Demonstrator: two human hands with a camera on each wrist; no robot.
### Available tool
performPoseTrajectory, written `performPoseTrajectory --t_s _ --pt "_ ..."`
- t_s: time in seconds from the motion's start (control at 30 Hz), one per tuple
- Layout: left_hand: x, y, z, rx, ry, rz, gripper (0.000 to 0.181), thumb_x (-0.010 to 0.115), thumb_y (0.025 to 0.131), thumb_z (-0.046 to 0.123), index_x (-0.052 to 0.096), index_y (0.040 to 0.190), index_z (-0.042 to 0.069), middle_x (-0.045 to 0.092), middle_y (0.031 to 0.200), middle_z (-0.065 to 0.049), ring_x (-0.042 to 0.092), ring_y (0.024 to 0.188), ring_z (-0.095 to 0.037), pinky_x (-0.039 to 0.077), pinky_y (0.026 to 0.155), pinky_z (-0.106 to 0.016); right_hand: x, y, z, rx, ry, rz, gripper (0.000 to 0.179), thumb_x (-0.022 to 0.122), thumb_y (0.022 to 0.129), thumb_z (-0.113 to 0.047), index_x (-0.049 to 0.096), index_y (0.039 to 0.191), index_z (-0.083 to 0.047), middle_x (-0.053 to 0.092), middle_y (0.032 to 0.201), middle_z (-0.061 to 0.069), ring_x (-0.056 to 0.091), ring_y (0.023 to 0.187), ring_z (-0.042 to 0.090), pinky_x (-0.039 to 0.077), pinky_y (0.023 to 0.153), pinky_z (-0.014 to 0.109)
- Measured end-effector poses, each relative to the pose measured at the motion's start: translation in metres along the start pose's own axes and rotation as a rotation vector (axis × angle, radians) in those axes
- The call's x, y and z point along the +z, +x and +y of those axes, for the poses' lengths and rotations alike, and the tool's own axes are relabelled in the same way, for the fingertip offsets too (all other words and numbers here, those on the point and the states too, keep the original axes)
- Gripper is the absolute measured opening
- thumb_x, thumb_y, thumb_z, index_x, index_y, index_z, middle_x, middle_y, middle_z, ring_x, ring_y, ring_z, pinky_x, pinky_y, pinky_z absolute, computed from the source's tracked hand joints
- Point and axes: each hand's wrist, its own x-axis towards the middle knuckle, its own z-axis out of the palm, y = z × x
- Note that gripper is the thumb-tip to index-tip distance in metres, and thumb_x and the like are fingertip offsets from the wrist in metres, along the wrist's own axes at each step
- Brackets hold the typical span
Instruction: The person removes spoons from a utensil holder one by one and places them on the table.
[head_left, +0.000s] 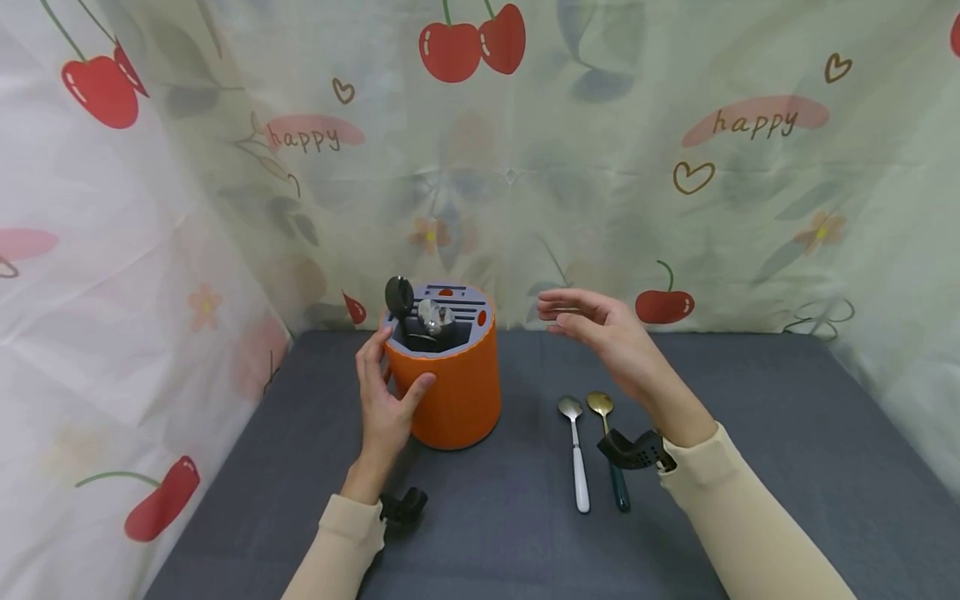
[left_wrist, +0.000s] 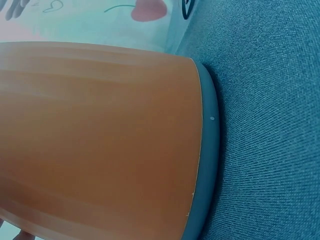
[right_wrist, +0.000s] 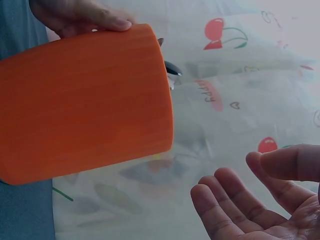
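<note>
The person wears long, plain sleeves of pale cream cloth, the left sleeve (head_left: 337, 546) and the right sleeve (head_left: 757, 517) matching, each ending in a neat turned-looking cuff at the wrist, with soft creases near the edge. Below the bare left hand (head_left: 386, 417) sits a small, chunky black wrist unit (head_left: 405, 506); below the bare right hand (head_left: 622, 346), a curved black housing (head_left: 637, 451) shows rows of tiny dots.
</note>
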Motion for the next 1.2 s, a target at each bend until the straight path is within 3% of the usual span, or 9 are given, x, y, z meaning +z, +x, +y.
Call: performPoseTrajectory --t_s 0.43,0.67,0.8,0.93,1.1,1.2 --pt "0.0 -0.001 -0.001 -0.011 0.012 -0.002 0.085 0.076 0.09 0.056 0.039 0.159 0.022 0.034 0.157 -0.005 0.035 0.145 -0.023 0.031 0.12 -0.059 0.011 0.012 -0.002 -0.006 0.028 -0.016 0.039 0.055 0.107 -0.005 0.055 0.145 0.004 0.059 0.14 0.02 0.063 0.122 0.022 0.049 0.108 0.037" --pt "0.0 -0.001 0.001 -0.011 0.014 -0.003 0.085 0.077 0.09 0.055 0.039 0.159 0.022 0.034 0.157 -0.006 0.035 0.145 -0.025 0.031 0.12 -0.059 0.02 0.017 -0.01 -0.02 0.061 -0.037 0.04 0.055 0.106 -0.004 0.055 0.145 0.005 0.058 0.141 0.021 0.06 0.129 0.032 0.049 0.109 0.038" --pt "0.0 -0.001 0.002 -0.018 0.013 -0.006 0.086 0.077 0.091 0.054 0.038 0.159 0.02 0.034 0.157 -0.008 0.035 0.145 -0.025 0.03 0.12 -0.059 0.025 0.02 -0.013 -0.03 0.053 -0.055 0.038 0.055 0.106 -0.005 0.057 0.144 0.003 0.06 0.14 0.017 0.056 0.133 0.038 0.047 0.112 0.04" --pt "0.001 -0.001 0.002 -0.025 0.012 0.001 0.086 0.079 0.091 0.049 0.038 0.158 0.014 0.033 0.157 -0.013 0.035 0.145 -0.028 0.029 0.119 -0.062 0.031 0.026 -0.015 -0.039 0.034 -0.066 0.037 0.055 0.106 -0.006 0.059 0.142 0.0 0.061 0.14 0.015 0.058 0.131 0.032 0.045 0.113 0.041" --pt "0.001 0.0 0.002 -0.031 0.014 0.005 0.087 0.08 0.092 0.045 0.037 0.157 0.007 0.032 0.156 -0.019 0.034 0.144 -0.034 0.028 0.119 -0.065 0.042 0.032 -0.018 -0.066 0.044 -0.109 0.037 0.055 0.106 -0.003 0.058 0.142 0.004 0.057 0.143 0.025 0.057 0.131 0.036 0.046 0.112 0.046" --pt "0.001 0.0 0.002 -0.035 0.023 0.001 0.087 0.078 0.091 0.049 0.037 0.158 0.013 0.032 0.157 -0.014 0.034 0.144 -0.03 0.029 0.12 -0.062 0.049 0.035 -0.018 -0.068 0.044 -0.139 0.037 0.056 0.105 -0.002 0.058 0.142 0.005 0.057 0.142 0.028 0.057 0.13 0.039 0.046 0.111 0.048"
